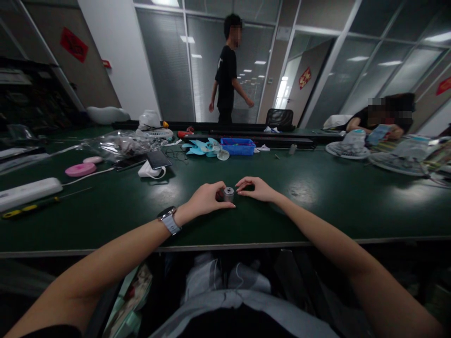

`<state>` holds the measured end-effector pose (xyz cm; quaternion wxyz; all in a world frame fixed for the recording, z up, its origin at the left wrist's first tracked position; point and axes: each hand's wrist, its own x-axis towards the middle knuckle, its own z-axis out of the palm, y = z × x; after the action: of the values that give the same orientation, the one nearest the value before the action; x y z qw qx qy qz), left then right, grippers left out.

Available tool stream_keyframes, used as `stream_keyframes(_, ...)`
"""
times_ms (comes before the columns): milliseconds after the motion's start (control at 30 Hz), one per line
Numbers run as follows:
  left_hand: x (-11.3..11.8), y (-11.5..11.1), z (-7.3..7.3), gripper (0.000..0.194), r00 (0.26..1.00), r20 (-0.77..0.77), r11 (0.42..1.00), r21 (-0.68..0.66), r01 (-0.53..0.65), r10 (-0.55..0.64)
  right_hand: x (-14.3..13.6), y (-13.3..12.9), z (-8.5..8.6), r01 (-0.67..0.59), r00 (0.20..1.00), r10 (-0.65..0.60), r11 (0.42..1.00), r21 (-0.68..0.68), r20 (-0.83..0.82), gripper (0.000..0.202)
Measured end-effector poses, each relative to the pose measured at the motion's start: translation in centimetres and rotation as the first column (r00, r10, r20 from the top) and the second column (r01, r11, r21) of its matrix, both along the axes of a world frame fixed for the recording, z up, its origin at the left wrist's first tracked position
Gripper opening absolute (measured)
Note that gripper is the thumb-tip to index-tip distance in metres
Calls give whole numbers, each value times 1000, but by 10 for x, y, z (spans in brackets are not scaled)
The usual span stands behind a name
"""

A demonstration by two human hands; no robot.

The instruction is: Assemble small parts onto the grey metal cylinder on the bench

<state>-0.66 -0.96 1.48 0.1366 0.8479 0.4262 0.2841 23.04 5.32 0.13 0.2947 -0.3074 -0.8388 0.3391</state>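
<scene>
A small metal cylinder that looks like an electric motor (229,194) stands upright on the dark green table, a round boss showing on its top. My left hand (206,199) curves around it from the left, thumb in front and fingers behind, gripping it. Dark reddish bits show between the palm and the motor, too blurred to name. Just right of the motor is my right hand (258,188), its thumb and fingertips drawn together in a pinch. Whatever those fingertips hold, if anything, is too small to make out. A watch is on my left wrist.
A blue bin (237,147) and light-blue fan blades (202,147) lie beyond my hands. To the left are a white charger (151,170), a pink disc (81,169), a power strip (31,193) and a screwdriver (30,209). One person walks behind the table; another sits far right.
</scene>
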Motion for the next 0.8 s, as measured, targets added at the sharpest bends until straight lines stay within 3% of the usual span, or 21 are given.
stream_keyframes(200, 1, 0, 0, 49, 1000, -6, 1000, -7, 0, 0, -4, 0, -3, 16, 1000, -16, 1000, -16, 0, 37)
stream_keyframes(333, 1, 0, 0, 48, 1000, -15, 1000, -4, -4, 4, -7, -2, -2, 105, 993, -107, 994, -36, -46, 32)
stream_keyframes(500, 1, 0, 0, 48, 1000, -21, 1000, 9, -2, 2, -23, -21, 14, 248, 913, -217, 968, 48, -346, 30)
stream_keyframes(600, 0, 1, 0, 52, 999, -35, 1000, 12, -4, 4, -36, -37, 22, 180, 894, -142, 982, 51, -425, 29)
stream_keyframes(700, 0, 1, 0, 54, 999, -40, 1000, 25, -16, 17, -44, -48, 25, 92, 921, -58, 993, 71, -384, 27)
stream_keyframes(800, 0, 1, 0, 52, 999, -47, 999, 26, -18, 20, -45, -50, 24, 91, 934, -58, 993, 79, -352, 25)
